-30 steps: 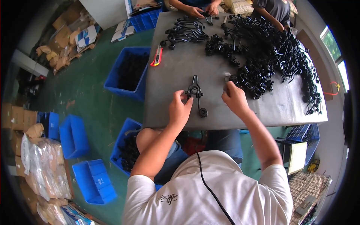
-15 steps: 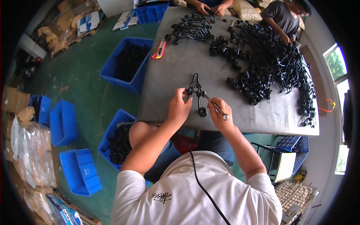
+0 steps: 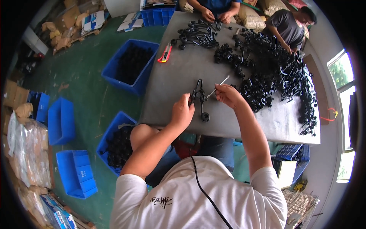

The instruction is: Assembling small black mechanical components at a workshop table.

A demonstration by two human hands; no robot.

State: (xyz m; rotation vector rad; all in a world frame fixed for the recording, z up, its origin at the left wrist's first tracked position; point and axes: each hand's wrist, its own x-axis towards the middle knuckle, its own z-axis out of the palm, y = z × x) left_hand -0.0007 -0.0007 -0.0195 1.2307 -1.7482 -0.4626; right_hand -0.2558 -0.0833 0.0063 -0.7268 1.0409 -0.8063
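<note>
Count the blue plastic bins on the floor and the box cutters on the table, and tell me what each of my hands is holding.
Blue bins holding black parts: 2
Other blue bins left of them: 3
Box cutter: 1
Left hand: 1 black hook assembly
Right hand: 1 thin metal rod
Total: 8

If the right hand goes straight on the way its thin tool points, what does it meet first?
Probably the black part held by the left hand: the thin tool in the right hand already nearly touches it, though contact is unclear.
</note>
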